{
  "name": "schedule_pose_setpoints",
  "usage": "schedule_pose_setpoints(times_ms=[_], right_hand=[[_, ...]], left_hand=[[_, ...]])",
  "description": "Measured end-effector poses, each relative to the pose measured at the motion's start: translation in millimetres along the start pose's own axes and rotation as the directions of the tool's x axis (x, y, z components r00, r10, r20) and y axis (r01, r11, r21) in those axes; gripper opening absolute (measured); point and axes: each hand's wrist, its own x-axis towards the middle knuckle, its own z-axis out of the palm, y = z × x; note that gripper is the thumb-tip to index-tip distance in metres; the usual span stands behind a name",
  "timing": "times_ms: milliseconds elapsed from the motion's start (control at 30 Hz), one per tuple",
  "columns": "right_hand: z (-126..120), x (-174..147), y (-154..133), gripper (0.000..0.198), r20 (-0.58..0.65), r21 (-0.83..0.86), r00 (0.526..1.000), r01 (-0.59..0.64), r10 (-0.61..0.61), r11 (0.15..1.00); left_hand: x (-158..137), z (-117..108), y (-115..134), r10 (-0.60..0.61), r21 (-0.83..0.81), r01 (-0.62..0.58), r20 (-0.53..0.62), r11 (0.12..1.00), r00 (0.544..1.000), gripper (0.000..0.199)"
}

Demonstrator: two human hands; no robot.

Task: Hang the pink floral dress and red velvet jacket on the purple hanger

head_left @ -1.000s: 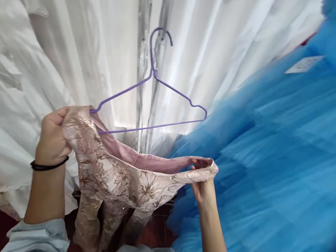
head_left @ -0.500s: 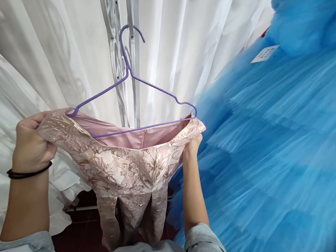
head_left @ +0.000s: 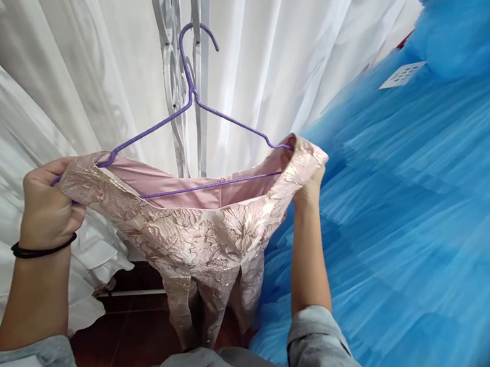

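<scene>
Together, two hands, left point(head_left: 49, 210) and right point(head_left: 311, 179), clamp one pink garment point(head_left: 198, 238) over one hanger point(head_left: 201, 107) (purple wire).

Right hand point(head_left: 310, 179) now higher, pink brocade garment's point(head_left: 197, 241) right corner up over the purple hanger's point(head_left: 197, 132) shoulder.

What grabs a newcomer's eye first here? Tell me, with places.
The blue tulle gown floods the right side. At centre, a pink floral brocade garment is stretched over a purple wire hanger between the left hand and right hand. White dresses fill the left.
</scene>
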Motion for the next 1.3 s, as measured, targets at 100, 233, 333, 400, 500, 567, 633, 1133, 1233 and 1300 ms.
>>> schedule_pose_setpoints(times_ms=[100,233,333,400,500,567,633,1133,1233,1300], right_hand=[[9.4,4.5,-26.3,0.044,0.173,-0.084,0.984,0.049,-0.034,0.995],[0.3,13.4,-69.0,0.035,0.548,-0.470,0.836,0.294,0.014,0.832],[-14.3,14.2,-94.2,0.018,0.679,-0.638,0.724,0.503,0.119,0.583],[-21.7,9.6,-103.8,0.028,0.731,-0.617,0.670,0.569,0.128,0.544],[-24.8,1.1,-104.0,0.042,0.737,-0.558,0.676,0.616,-0.009,0.557],[-20.7,-0.7,-94.6,0.048,0.691,-0.560,0.717,0.612,-0.092,0.558],[-12.4,0.6,-80.5,0.055,0.654,-0.564,0.745,0.597,-0.133,0.571],[-7.5,-54.7,7.2,0.096,0.465,-0.080,0.885,0.027,0.013,0.996],[-20.2,-103.5,65.9,0.115,0.526,-0.053,0.825,-0.211,0.207,0.976],[-28.4,-148.1,103.8,0.111,0.547,-0.170,0.738,-0.366,0.397,0.915]], left_hand=[[3.5,-5.3,-5.7,0.014,0.021,-0.014,-0.022,1.000,1.000,0.029],[12.3,-16.7,-12.6,-0.012,0.220,0.006,0.030,0.975,0.999,0.034],[18.6,-22.5,-6.9,0.084,0.456,-0.131,0.122,0.880,0.989,0.030],[21.1,-22.7,2.5,0.151,0.568,-0.233,0.188,0.790,0.971,0.028],[23.0,-18.0,16.7,0.207,0.651,-0.337,0.270,0.681,0.940,0.028],[23.7,-13.6,22.1,0.243,0.678,-0.381,0.294,0.629,0.924,0.026],[24.2,-9.5,23.4,0.263,0.711,-0.393,0.293,0.583,0.919,0.023],[11.6,-53.0,-25.8,0.309,0.466,-0.437,0.327,0.770,0.893,0.103],[-36.9,-78.8,-94.1,0.003,0.413,-0.080,0.185,0.907,0.983,0.128],[-82.3,-90.3,-141.9,-0.405,0.527,0.232,0.240,0.817,0.882,0.124]])
